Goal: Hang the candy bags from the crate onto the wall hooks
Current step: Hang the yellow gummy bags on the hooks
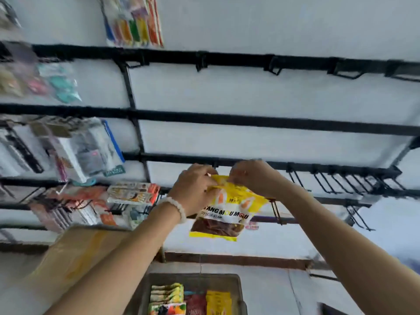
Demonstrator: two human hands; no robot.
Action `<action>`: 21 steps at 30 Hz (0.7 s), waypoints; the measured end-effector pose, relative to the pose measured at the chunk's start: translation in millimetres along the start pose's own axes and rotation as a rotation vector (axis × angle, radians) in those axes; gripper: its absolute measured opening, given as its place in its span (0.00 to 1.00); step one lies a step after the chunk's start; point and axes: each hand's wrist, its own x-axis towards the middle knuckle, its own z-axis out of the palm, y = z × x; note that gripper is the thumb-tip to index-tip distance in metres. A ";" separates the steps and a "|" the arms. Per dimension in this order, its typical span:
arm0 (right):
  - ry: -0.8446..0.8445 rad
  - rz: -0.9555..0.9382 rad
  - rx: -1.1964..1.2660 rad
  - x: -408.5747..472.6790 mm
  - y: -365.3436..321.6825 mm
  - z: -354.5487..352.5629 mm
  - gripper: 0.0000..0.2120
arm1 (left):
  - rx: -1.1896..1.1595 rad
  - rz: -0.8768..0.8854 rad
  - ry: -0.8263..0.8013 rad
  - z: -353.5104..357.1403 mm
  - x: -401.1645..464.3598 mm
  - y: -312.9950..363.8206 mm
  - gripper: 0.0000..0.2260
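Here, head view only. Both hands are working at the top edge of a yellow candy bag (228,208), held up against the black wall rail (227,163) of the rack. The left hand (195,189), with a pale bead bracelet (175,209) at its wrist, is pinching the bag's upper left corner; the right hand (252,176) is pinching the header strip on the right. Each grip is narrow, fingertips closing on thin film. The bag is hanging below the fingers, tilting slightly, its dark window facing out. Whether its hole is already over a hook is hidden behind the fingers.

Judgement on handling: the bag is looking light and soft, the film crinkling and probably slippery, so the stiffer sealed header is the place to hold, one pinch on either side of the hang hole, keeping it taut and open for the prong. Squeezing the body would risk crushing the contents.

Empty hooks (327,183) are projecting from the same rail toward its right end. At the bottom edge of the view, the crate (238,292) is holding more candy bags (218,303), standing in rows. Other packaged goods (86,151) are hanging at the rack's left side, blurred.
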 end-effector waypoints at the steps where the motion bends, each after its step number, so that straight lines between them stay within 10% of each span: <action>1: 0.027 -0.030 -0.032 4.2 -12.2 -17.7 0.09 | 0.049 0.025 0.018 -19.2 10.2 4.3 0.16; 21: 0.264 -0.167 0.320 35.5 -99.2 -163.5 0.07 | 0.291 0.076 0.339 -223.2 80.9 38.2 0.13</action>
